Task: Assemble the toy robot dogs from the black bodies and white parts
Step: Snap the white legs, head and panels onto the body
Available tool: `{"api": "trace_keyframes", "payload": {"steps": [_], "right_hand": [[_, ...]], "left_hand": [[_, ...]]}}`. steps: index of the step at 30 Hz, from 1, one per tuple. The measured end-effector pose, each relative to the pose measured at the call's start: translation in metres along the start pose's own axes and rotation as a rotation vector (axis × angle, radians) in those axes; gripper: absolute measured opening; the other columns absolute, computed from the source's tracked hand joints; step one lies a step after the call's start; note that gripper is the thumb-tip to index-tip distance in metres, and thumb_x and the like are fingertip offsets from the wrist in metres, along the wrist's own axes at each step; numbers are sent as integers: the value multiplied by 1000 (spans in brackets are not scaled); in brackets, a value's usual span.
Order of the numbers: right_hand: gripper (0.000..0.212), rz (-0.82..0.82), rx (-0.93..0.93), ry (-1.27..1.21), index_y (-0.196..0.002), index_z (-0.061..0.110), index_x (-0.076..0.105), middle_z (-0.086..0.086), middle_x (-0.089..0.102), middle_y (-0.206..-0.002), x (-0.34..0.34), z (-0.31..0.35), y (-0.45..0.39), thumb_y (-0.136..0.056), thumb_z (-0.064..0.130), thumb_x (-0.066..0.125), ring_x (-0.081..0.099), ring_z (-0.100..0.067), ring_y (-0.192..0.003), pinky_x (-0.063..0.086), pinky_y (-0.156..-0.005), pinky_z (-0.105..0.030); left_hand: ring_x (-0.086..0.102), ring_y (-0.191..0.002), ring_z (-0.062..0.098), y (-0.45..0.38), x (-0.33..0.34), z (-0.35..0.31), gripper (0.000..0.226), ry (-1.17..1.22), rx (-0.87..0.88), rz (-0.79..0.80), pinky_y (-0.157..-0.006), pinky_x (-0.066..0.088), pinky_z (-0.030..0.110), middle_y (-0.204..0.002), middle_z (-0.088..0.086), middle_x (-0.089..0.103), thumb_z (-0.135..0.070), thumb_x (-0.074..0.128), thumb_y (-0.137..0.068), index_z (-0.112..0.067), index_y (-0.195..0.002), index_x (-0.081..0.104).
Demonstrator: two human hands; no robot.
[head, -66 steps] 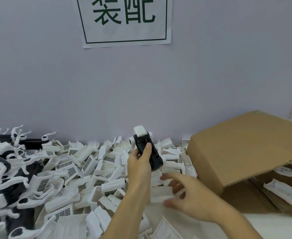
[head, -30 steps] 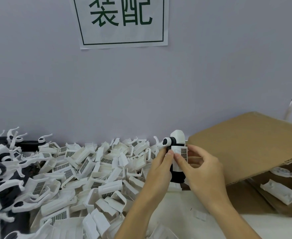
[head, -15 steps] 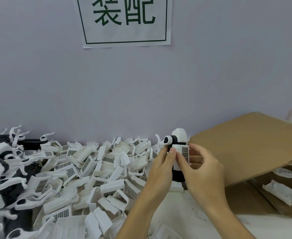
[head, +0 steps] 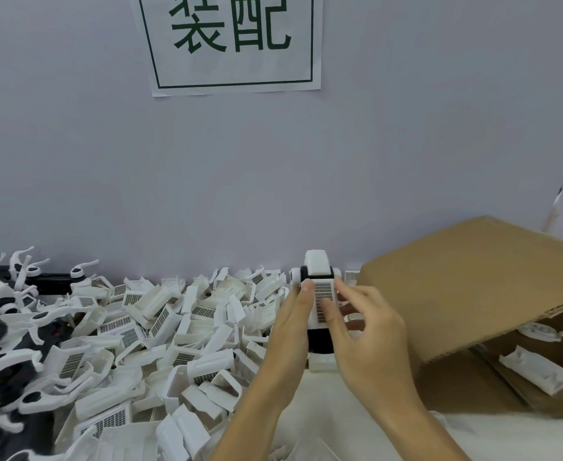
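Note:
A toy robot dog (head: 318, 337) with a black body, a white head and a white grille cover on its back stands upright between both hands. My left hand (head: 290, 331) grips its left side, the thumb up by the cover's top corner. My right hand (head: 363, 331) lies against the right side, its thumb pressing on the grille cover and its fingers spread loosely behind. A big heap of loose white grille covers (head: 160, 331) fills the table to the left.
Assembled black-and-white dogs (head: 4, 354) are piled at the far left. A brown cardboard box (head: 479, 281) lies open on its side at the right, with white parts (head: 532, 369) inside. A wall with a paper sign (head: 230, 41) stands close behind.
My right hand picked a white cover from the pile and set it on the black body held by my left hand. Both hands now press it in front of the box.

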State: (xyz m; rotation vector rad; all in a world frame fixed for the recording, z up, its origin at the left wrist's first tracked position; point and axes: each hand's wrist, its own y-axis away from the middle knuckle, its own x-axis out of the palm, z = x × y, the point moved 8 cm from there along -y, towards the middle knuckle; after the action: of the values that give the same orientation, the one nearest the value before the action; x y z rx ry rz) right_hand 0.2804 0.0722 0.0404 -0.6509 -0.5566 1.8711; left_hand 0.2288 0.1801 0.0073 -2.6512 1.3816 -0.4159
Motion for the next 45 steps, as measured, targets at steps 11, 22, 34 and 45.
{"api": "trace_keyframes", "payload": {"steps": [11, 22, 34, 45], "right_hand": [[28, 261, 394, -257, -107, 24, 75, 8, 77, -101, 17, -31, 1, -99, 43, 55, 72, -9, -97, 57, -78, -22], [51, 249, 608, -614, -105, 17, 79, -8, 79, -102, 24, -28, 5, -76, 55, 62, 76, -23, -96, 60, -63, -30], [44, 180, 639, -707, -101, 17, 80, -13, 78, -101, 26, -29, 9, -76, 51, 67, 76, -28, -92, 62, -64, -40], [42, 138, 658, -714, -93, 23, 82, -13, 78, -97, 21, -36, 9, -66, 52, 71, 77, -27, -87, 62, -65, -39]], "left_hand": [[75, -92, 14, -2, -6, -4, 28, 18, 21, -71, -68, 56, 21, -100, 1, 78, -43, 53, -103, -30, -106, 77], [71, -74, 25, 0, 7, -10, 38, -29, 37, -17, -61, 54, 36, -83, 8, 74, -60, 62, -91, -26, -95, 77], [75, -84, 29, 2, 2, -8, 53, -138, -28, -116, -81, 57, 47, -85, 12, 77, -56, 49, -99, -17, -81, 79], [69, -66, 4, 0, 8, -9, 50, -155, 51, -92, -58, 48, 16, -70, -4, 74, -65, 46, -86, -29, -72, 78]]}}
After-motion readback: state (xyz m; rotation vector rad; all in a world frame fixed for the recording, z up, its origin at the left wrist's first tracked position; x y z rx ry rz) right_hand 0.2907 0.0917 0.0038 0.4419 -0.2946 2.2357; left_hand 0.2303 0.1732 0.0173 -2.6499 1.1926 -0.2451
